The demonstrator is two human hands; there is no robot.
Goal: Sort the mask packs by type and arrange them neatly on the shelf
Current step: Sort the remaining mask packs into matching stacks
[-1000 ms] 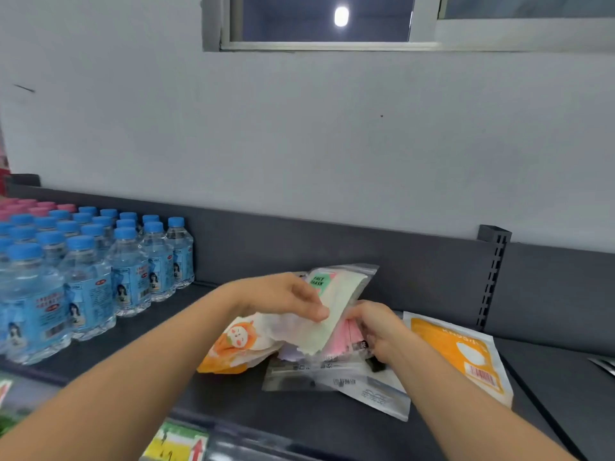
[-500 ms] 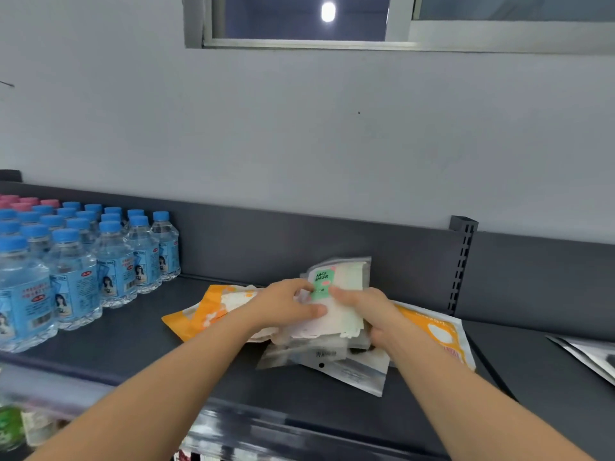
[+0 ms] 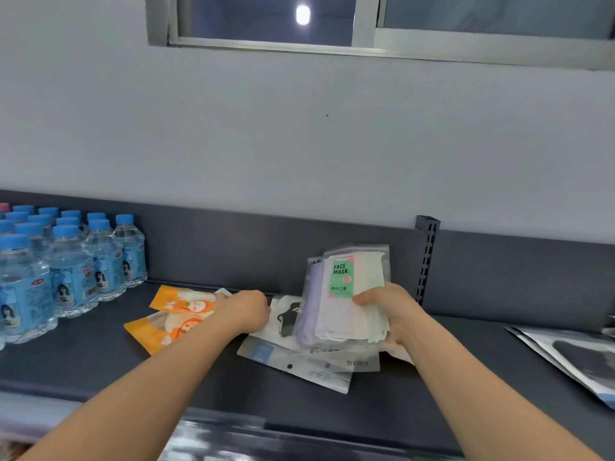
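Note:
My right hand (image 3: 391,311) grips a small stack of clear mask packs, tilted up; the front pack carries a green FACE MASK label (image 3: 342,277) and a lilac pack sits behind it. My left hand (image 3: 244,311) rests fingers-down on a white pack printed with a black mask (image 3: 286,316) lying flat on the dark shelf (image 3: 100,357). Whether it grips that pack I cannot tell. Two orange cartoon packs (image 3: 169,314) lie to its left. Grey-white packs (image 3: 312,364) lie under the held stack.
Rows of blue-capped water bottles (image 3: 66,267) fill the shelf's left part. A slotted upright post (image 3: 427,254) stands at the back panel behind my right hand. More packs with dark prints (image 3: 572,357) lie at the far right. The shelf's front edge runs below my forearms.
My left hand let go of the stack and moved down-left onto the flat white pack. My right hand now holds the labelled stack alone, raised more upright. The orange packs lie uncovered.

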